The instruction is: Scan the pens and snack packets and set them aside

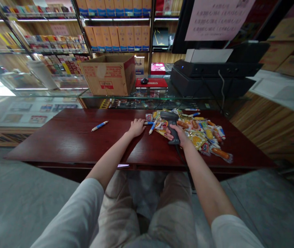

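My right hand is wrapped round the handle of a black barcode scanner, whose head is over a pile of wrapped snacks. A cable runs down from the scanner's handle. My left hand lies on the dark red table, fingers apart, with its fingertips close to a blue-and-white stick-shaped packet; I cannot tell if they touch it. Beside that lies another such packet. The pile holds yellow packets and wrapped sausages. Alone on the left lies one more blue-and-white packet.
Behind the table is a glass counter carrying an open cardboard box, a black mouse on a red mat, and black till equipment. Shelves of boxed goods stand at the back. A pale flat object shows under the front edge.
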The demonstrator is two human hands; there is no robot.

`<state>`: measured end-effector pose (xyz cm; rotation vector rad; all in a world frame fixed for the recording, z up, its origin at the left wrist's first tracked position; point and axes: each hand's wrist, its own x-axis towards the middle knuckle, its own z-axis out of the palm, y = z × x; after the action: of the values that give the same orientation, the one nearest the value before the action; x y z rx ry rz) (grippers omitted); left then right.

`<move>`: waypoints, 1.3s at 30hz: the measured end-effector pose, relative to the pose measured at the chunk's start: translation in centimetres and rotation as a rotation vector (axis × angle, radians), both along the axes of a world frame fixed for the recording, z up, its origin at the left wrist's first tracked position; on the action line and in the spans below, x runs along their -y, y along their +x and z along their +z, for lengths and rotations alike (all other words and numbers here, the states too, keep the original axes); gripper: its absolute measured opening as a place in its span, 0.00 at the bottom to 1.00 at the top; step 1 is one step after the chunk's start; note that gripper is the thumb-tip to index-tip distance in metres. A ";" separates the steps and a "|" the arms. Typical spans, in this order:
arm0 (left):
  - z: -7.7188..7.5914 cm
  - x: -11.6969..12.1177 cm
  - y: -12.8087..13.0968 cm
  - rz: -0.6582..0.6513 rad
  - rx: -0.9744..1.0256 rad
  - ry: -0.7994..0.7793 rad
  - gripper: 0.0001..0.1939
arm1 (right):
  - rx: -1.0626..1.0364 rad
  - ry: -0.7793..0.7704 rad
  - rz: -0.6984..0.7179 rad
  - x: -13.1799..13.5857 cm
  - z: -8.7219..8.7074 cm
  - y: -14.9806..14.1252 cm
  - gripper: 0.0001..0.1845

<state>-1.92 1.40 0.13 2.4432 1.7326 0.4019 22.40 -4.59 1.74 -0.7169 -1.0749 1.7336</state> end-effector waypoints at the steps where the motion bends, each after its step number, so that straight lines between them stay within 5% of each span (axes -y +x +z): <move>1: -0.1 0.0 0.1 0.005 -0.009 0.007 0.20 | -0.001 0.001 -0.001 0.0 0.0 0.0 0.19; 10: 0.1 -0.1 -0.2 -0.003 0.122 0.046 0.09 | 0.006 0.010 0.001 -0.2 -0.4 0.1 0.19; 18: 0.5 1.3 -1.8 -0.074 0.917 0.077 0.09 | 0.021 0.024 0.010 0.5 0.0 -0.4 0.18; 25: 1.0 2.0 -1.7 -0.137 1.469 -0.192 0.22 | 0.034 0.060 0.016 1.2 0.4 -0.7 0.17; 39: 1.3 2.2 -1.9 -0.082 1.459 -0.211 0.20 | 0.167 0.124 -0.049 1.7 0.1 -1.0 0.17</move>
<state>-3.78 -0.80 1.42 1.2635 0.8828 1.3923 21.43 -6.25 1.80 -0.8141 -1.2568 1.5724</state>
